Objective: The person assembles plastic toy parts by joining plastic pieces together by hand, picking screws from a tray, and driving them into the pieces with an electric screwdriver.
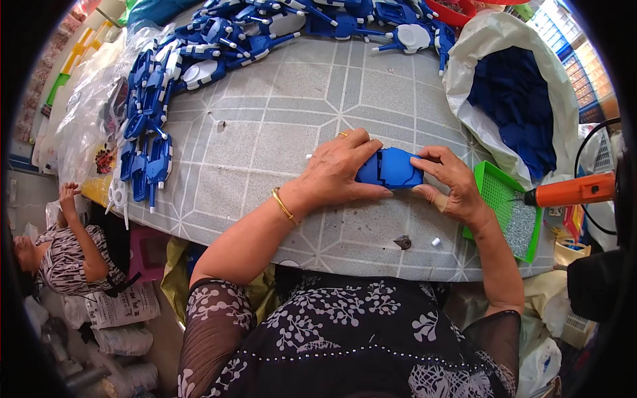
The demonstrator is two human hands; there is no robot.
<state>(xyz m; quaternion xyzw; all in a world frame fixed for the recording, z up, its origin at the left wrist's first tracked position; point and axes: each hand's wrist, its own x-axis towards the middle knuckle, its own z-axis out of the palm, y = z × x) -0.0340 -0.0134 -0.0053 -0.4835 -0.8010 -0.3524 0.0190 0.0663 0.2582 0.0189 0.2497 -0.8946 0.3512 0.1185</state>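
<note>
Between my two hands is a blue plastic toy part [397, 167], flat and boxy, with a dark seam across it, held just over the grey patterned table. My left hand [338, 166] wraps its left end, thumb along the near edge and fingers over the far side. At the right end my right hand [450, 182] pinches it between thumb and fingers; the thumb wears a tan bandage. A small white bit shows beside my left hand's knuckles. Nearer to me on the table lie a small white plastic piece [436, 242] and a dark pointed metal piece [402, 243].
Blue-and-white plastic assemblies [212, 50] pile along the far and left edges. At right stand a white sack [458, 73] of blue parts, a green tray [494, 182] of small metal screws, and an orange power screwdriver [577, 190]. White-handled scissors [117, 198] lie left. Another person [73, 259] sits at far left.
</note>
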